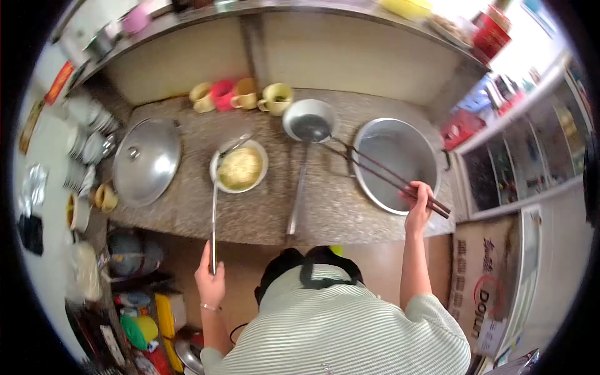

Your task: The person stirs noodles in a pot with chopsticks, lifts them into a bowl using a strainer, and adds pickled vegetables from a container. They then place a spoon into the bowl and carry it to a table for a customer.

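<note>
My left hand (211, 282) is closed round the lower end of a long-handled metal utensil (214, 222). Its blurred head reaches the rim of a white bowl (265, 164), and I cannot make out its exact kind. Pale yellow food, looking like noodles (241, 166), fills that bowl. In my right hand (419, 203) is a pair of long dark chopsticks (387, 177), slanting across a large metal pot (374, 201). Their tips point left, close to a smaller metal bowl (294, 111). A long handle (299, 194) runs from that bowl toward the counter's front edge.
A domed metal lid (147, 164) lies on the left of the speckled counter (187, 219). Several mugs, among them a pink mug (223, 95), line the back wall. Stacked dishes (78, 147) stand far left. A shelf (300, 11) crosses above, and a glass-fronted cabinet (528, 147) stands right.
</note>
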Demonstrator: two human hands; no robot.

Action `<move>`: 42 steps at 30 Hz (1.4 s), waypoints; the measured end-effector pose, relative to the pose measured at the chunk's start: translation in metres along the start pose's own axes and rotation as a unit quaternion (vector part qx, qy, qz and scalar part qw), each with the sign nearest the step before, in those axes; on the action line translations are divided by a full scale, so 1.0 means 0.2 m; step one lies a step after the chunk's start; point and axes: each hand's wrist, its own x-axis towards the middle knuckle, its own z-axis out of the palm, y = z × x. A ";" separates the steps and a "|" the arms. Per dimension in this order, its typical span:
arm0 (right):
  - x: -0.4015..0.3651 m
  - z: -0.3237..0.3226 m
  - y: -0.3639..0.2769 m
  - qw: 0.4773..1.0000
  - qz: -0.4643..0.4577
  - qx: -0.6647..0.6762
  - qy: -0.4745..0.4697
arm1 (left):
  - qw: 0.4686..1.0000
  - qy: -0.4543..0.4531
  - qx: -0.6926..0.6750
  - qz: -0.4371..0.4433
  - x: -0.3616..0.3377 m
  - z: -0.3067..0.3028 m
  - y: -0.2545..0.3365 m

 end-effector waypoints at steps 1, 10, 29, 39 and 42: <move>0.07 -0.14 0.00 0.999 -0.013 -0.001 0.050 | 0.994 -0.053 -0.060 -0.071 -0.02 0.02 0.12; 0.63 -0.55 0.40 0.905 -0.109 -0.370 -0.179 | 0.937 -0.341 -0.032 0.065 0.34 1.00 0.78; 0.62 -1.21 0.46 0.954 0.219 -0.126 -0.162 | 0.600 -0.624 0.498 0.058 0.69 1.94 1.48; 0.84 -1.27 0.12 0.980 0.098 -0.160 -0.063 | 0.692 -0.674 0.009 -0.260 0.94 1.75 0.94; 0.90 -1.30 0.22 0.919 -0.045 -0.371 -0.123 | 0.724 -0.652 0.032 -0.225 0.90 1.75 0.94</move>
